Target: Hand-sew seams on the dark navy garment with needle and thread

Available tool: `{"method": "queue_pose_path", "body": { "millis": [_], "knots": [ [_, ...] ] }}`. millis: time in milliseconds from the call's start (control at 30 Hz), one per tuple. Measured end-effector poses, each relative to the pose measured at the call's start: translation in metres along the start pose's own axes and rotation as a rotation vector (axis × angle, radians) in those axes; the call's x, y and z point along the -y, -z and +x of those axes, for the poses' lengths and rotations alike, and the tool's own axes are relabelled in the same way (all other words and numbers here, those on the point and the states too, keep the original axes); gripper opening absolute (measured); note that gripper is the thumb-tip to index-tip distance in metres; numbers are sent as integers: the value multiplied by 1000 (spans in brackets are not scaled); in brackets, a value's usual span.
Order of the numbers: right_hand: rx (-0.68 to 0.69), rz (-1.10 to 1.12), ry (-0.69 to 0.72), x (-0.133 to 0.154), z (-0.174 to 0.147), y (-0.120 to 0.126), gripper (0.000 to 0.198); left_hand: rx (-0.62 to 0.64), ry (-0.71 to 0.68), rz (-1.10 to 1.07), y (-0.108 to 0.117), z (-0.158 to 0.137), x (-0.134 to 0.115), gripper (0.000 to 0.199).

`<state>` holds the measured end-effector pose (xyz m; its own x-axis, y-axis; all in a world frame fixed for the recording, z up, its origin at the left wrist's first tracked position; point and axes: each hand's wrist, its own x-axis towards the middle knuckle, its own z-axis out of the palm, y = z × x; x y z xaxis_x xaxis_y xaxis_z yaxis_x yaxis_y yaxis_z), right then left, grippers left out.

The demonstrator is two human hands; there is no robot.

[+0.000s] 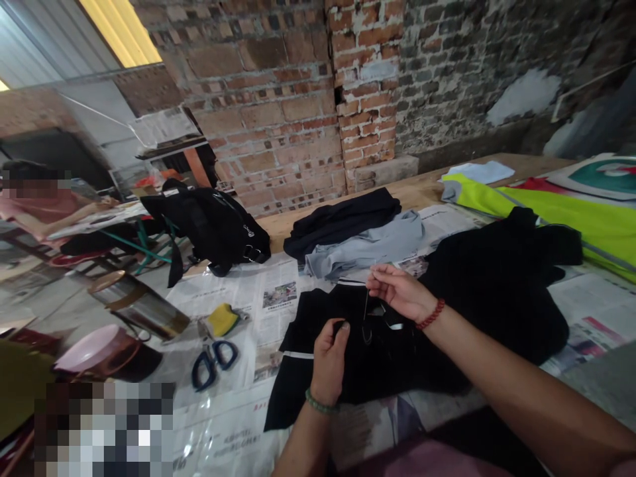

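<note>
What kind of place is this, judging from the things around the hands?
Probably a small tailoring or garment workshop: dark garments lie on a newspaper-covered table, blue-handled scissors sit nearby, the right hand pulls a thread, and the brick wall is bare.
</note>
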<state>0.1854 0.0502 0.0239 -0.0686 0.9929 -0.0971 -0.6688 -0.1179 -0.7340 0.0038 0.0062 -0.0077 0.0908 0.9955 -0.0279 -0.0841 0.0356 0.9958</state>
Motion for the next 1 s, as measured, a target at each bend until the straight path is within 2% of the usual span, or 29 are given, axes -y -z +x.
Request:
{"method": "queue_pose_path", "body": {
  "millis": [500, 1000],
  "knots": [
    [-68, 23, 72, 27, 31, 3, 14, 15, 4, 5, 2, 1, 2, 18],
    [-81, -22, 122, 33, 33, 3, 7, 6, 58, -107, 0, -3, -6, 22]
  ]
}}
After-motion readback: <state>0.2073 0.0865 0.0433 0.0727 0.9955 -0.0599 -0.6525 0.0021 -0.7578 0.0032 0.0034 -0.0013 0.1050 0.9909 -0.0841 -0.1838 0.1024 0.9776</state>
